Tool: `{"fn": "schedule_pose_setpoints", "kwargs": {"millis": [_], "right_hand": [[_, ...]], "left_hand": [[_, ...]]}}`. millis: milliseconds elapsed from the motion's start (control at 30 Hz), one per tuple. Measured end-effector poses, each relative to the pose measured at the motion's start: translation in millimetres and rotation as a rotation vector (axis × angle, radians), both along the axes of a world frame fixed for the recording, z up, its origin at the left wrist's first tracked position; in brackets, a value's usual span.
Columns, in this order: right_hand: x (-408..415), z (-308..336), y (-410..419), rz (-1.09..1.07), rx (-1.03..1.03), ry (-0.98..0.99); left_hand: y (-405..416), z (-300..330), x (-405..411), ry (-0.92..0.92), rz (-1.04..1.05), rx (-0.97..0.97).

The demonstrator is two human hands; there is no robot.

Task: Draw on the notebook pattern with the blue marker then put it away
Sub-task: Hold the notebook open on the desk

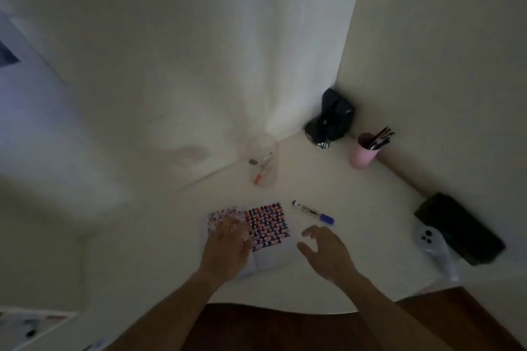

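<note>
An open notebook (269, 226) with a dense red, blue and black pattern lies on the white table in front of me. My left hand (229, 242) rests flat on its left page, fingers spread, covering part of that page. The blue marker (313, 212) lies capped on the table just right of the notebook, its blue cap pointing right. My right hand (323, 248) hovers open a little below the marker, fingers apart and not touching it.
A clear glass jar (263, 161) holding a red-tipped pen stands behind the notebook. A pink cup (363, 152) of dark pens and a black device (332, 118) sit in the far corner. A white controller (433, 245) and black case (459, 228) lie at the right.
</note>
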State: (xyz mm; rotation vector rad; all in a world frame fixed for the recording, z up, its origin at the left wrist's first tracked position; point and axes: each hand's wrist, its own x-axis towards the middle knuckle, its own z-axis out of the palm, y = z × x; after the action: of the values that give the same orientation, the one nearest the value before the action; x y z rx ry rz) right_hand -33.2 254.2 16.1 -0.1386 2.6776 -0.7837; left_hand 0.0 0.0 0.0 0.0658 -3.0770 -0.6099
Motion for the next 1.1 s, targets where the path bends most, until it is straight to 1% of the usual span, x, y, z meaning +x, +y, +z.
{"fn": "schedule_pose_setpoints", "kwargs": {"millis": [33,167,267,367,533,767,933,1100], "right_hand": [[-3,-17,-2,0.042,0.017,0.019],[-16,-86,-5,0.134,0.092,0.124],[-16,-129,-1,0.137,0.154,0.242],[-12,-153,1,0.117,0.164,0.355],[-10,-160,0,0.097,0.138,0.438],[-9,-176,0,0.108,0.144,0.567],[-6,-181,2,0.124,0.164,0.595],[0,-180,0,0.121,0.180,0.608]], "left_hand": [[4,-15,-3,-0.017,-0.029,-0.019],[14,-76,-11,0.018,-0.013,-0.098],[17,-111,-9,0.105,0.011,-0.148],[20,-129,-6,0.153,0.034,-0.168],[22,-139,-3,0.228,0.057,-0.149],[19,-159,-3,0.318,0.069,-0.174],[20,-167,-2,0.384,0.085,-0.171],[21,-168,2,0.374,0.093,-0.158]]}}
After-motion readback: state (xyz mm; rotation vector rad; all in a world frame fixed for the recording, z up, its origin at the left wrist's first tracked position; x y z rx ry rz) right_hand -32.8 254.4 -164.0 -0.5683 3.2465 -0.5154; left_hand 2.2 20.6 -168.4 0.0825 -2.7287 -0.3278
